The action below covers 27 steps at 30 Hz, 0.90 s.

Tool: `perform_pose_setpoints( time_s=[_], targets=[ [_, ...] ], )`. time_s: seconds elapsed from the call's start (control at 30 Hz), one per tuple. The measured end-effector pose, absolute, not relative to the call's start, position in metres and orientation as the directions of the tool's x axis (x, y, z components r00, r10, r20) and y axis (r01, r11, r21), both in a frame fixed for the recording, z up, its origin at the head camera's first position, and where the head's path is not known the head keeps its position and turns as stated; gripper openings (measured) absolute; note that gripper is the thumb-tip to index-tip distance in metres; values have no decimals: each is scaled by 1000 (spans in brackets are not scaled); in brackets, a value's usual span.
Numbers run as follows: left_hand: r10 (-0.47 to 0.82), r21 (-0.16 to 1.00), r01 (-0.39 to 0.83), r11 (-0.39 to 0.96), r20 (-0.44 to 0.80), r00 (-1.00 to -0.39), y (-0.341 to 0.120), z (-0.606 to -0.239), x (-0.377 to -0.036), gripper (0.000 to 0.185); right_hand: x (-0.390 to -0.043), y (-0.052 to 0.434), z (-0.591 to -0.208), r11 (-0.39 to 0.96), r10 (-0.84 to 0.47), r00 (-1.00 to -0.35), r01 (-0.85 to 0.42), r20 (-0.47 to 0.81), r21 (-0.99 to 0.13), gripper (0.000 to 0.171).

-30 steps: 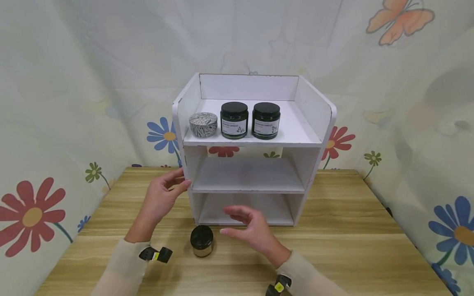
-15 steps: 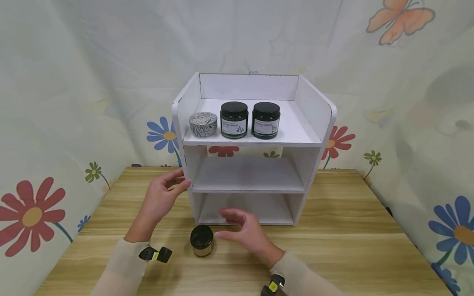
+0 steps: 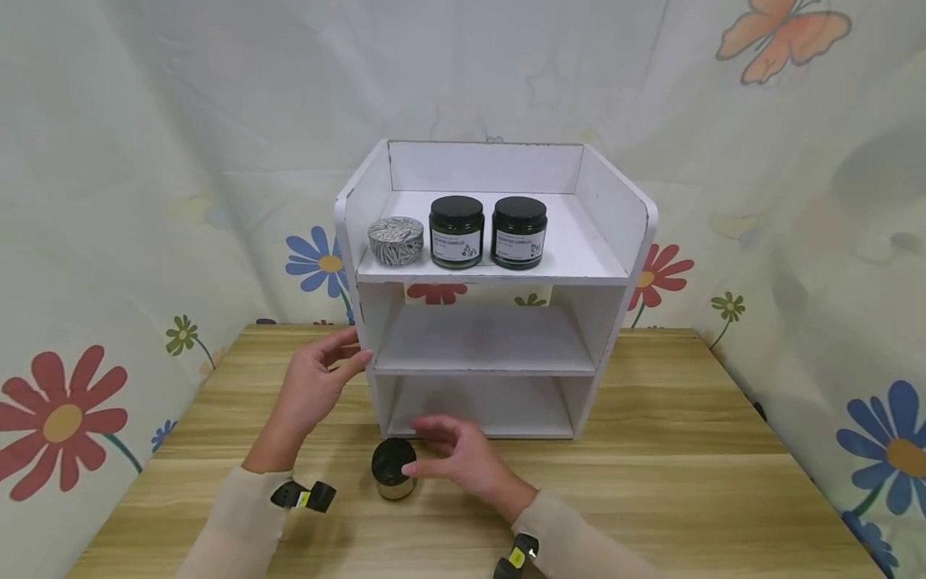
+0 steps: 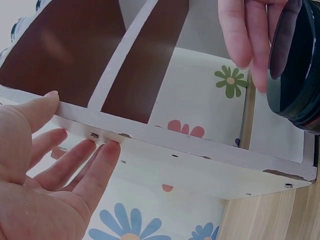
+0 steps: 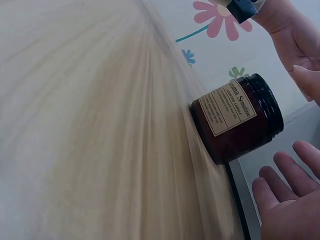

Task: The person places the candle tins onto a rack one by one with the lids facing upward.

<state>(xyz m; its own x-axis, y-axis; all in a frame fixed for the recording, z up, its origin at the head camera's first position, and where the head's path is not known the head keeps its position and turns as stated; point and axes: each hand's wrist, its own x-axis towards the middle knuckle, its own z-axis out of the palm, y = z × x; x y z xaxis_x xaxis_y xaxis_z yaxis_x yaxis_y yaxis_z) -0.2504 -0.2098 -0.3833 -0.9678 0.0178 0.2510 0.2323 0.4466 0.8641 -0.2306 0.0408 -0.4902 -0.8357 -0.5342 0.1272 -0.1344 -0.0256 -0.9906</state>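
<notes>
A dark amber candle jar [image 5: 227,112] with a black lid and a tan paper label stands upright on the table, before the white shelf [image 3: 485,373]. My right hand [image 3: 463,458] reaches to the jar's right side with fingers and thumb spread. In the head view its thumb overlaps the black lid [image 3: 393,458]; the right wrist view shows a gap between fingers and jar. My left hand [image 3: 316,378] rests its nearly straight fingertips [image 4: 107,152] on the shelf's left outer side, with the thumb at the front edge.
On the shelf's top board stand a patterned grey tin [image 3: 395,241] and two dark green candle jars [image 3: 456,232] [image 3: 519,233] with black lids. The wooden table [image 3: 673,498] extends to both sides, with a flowered cloth [image 3: 130,201] hanging behind and around it.
My right hand has moved left and slightly down toward the candle jar, its thumb now overlapping the lid. The left hand and the jar have stayed in place.
</notes>
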Motion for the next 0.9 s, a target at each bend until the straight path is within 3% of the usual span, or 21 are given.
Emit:
perform_pose_setpoints(
  time_s=[0.5,0.9],
  targets=[
    [21,868,221,444,237,-971,-211,-381,-248,64,-222,22,-499,-50,-580,-809,-85,98,-995,61],
    [22,864,215,456,230,-973,-210,-380,-248,64,-223,14,-494,27,-583,-809,-101,66,-995,57]
  ],
)
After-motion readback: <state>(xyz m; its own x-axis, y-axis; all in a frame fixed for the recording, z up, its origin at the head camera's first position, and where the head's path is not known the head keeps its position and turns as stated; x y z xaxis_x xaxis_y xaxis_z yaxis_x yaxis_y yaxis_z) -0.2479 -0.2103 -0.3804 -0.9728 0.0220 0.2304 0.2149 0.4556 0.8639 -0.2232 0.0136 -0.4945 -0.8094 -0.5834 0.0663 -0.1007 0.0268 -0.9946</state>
